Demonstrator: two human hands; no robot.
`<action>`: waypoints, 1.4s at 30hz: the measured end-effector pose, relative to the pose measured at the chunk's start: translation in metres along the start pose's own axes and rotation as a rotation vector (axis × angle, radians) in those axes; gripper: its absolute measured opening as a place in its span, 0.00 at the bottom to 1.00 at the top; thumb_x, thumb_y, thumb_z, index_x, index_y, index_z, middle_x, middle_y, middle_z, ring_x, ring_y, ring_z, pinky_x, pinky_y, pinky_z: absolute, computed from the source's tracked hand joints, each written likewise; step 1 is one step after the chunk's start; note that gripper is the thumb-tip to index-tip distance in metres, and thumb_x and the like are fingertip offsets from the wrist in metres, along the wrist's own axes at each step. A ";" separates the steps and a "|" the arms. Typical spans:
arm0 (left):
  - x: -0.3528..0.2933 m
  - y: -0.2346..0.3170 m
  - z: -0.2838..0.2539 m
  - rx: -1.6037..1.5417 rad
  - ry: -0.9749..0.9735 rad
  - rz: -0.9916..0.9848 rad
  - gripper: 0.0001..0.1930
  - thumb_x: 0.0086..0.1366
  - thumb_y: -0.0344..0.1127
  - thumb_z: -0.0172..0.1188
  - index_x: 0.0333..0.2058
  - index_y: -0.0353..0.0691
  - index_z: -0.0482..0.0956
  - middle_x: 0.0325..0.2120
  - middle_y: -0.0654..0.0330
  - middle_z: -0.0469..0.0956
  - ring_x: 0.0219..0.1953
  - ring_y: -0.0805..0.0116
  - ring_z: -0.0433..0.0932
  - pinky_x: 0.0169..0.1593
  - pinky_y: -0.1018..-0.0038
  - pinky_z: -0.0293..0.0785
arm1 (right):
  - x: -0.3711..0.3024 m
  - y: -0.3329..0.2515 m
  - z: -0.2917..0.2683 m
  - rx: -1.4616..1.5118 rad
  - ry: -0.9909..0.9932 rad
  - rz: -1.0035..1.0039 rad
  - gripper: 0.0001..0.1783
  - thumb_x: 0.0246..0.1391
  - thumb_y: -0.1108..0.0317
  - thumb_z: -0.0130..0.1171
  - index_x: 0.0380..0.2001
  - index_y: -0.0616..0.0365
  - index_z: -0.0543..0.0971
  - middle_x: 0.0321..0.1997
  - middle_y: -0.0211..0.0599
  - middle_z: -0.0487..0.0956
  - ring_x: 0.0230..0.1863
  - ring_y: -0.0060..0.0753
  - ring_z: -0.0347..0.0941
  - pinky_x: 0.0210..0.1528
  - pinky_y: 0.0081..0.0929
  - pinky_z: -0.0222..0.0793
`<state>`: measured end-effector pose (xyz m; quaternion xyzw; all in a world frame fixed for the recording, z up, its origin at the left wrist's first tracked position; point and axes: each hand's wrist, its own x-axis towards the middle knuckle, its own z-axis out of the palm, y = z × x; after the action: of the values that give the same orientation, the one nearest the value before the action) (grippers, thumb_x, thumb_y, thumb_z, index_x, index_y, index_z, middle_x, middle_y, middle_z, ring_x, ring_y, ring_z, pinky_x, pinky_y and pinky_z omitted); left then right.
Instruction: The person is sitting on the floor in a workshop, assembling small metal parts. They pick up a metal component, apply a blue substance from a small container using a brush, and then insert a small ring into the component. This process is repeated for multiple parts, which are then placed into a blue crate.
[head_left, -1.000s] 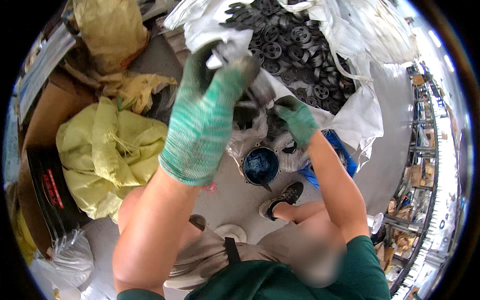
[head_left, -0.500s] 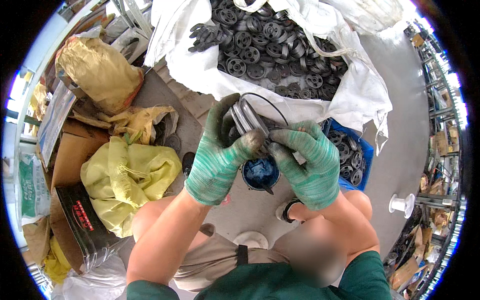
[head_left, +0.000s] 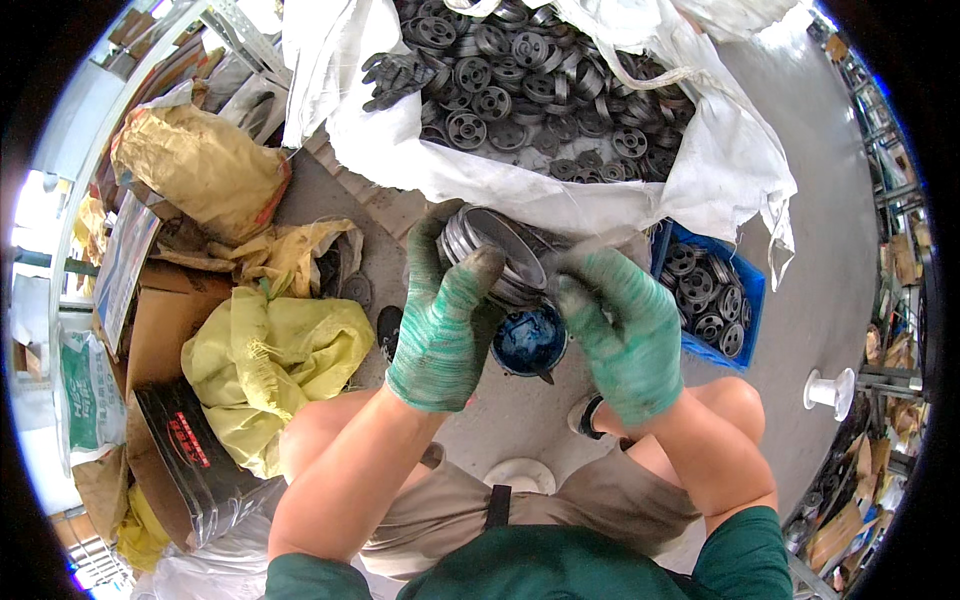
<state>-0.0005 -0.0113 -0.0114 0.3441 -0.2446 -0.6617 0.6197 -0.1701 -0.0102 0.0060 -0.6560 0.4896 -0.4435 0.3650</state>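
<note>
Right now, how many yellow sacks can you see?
3: a tan-yellow sack upper left, a crumpled one below it, a bright yellow one beside the left knee. Others may be hidden.

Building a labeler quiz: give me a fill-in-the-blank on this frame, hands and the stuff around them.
1. Both hands wear ____ knit gloves.
2. The left hand and right hand hold a grooved metal ____ between them.
3. Under the hands sits a small can of ____ paint.
4. The blue crate by the right hand holds more dark wheels, like the big ____ sack above.

Missing words: green; pulley; blue; white
</note>
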 end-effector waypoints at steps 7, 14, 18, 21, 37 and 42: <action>-0.001 -0.005 0.001 -0.062 0.031 -0.024 0.32 0.66 0.48 0.64 0.63 0.44 0.64 0.56 0.51 0.74 0.59 0.52 0.75 0.63 0.50 0.75 | 0.006 0.008 0.001 0.273 -0.045 0.239 0.26 0.56 0.78 0.61 0.60 0.62 0.74 0.46 0.40 0.83 0.42 0.26 0.78 0.49 0.25 0.75; -0.003 -0.009 -0.012 -0.197 0.019 -0.188 0.31 0.69 0.58 0.56 0.62 0.43 0.72 0.57 0.51 0.77 0.61 0.55 0.75 0.66 0.54 0.71 | 0.021 0.030 0.002 0.223 -0.115 0.208 0.28 0.55 0.79 0.58 0.61 0.61 0.74 0.49 0.39 0.82 0.44 0.25 0.78 0.51 0.26 0.75; -0.007 -0.009 -0.010 -0.243 -0.002 -0.231 0.30 0.70 0.56 0.57 0.63 0.44 0.67 0.57 0.53 0.74 0.58 0.57 0.76 0.63 0.57 0.75 | 0.026 0.021 -0.010 0.087 -0.244 0.223 0.26 0.57 0.77 0.57 0.60 0.61 0.75 0.48 0.40 0.83 0.45 0.27 0.78 0.52 0.27 0.75; -0.010 -0.003 -0.009 -0.249 -0.084 -0.239 0.30 0.71 0.54 0.58 0.63 0.44 0.64 0.56 0.54 0.73 0.56 0.58 0.77 0.61 0.59 0.78 | 0.027 0.030 -0.017 0.221 -0.273 0.200 0.22 0.58 0.73 0.59 0.57 0.63 0.77 0.46 0.40 0.83 0.45 0.31 0.79 0.52 0.28 0.75; -0.019 -0.009 -0.007 0.199 -0.127 0.024 0.38 0.64 0.51 0.66 0.67 0.42 0.61 0.60 0.52 0.70 0.62 0.54 0.73 0.65 0.55 0.73 | 0.037 0.023 -0.019 -0.019 -0.371 0.171 0.19 0.52 0.63 0.70 0.43 0.66 0.83 0.36 0.51 0.84 0.36 0.41 0.82 0.43 0.35 0.76; -0.016 -0.010 -0.009 0.025 0.040 -0.068 0.33 0.68 0.55 0.59 0.65 0.42 0.67 0.58 0.50 0.74 0.60 0.54 0.75 0.65 0.55 0.73 | 0.037 0.018 -0.024 -0.150 -0.427 0.187 0.14 0.52 0.69 0.69 0.42 0.63 0.83 0.31 0.39 0.83 0.32 0.24 0.77 0.40 0.27 0.75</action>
<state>-0.0002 0.0069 -0.0226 0.3731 -0.2284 -0.6722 0.5972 -0.1933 -0.0519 0.0057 -0.7119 0.4917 -0.2214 0.4498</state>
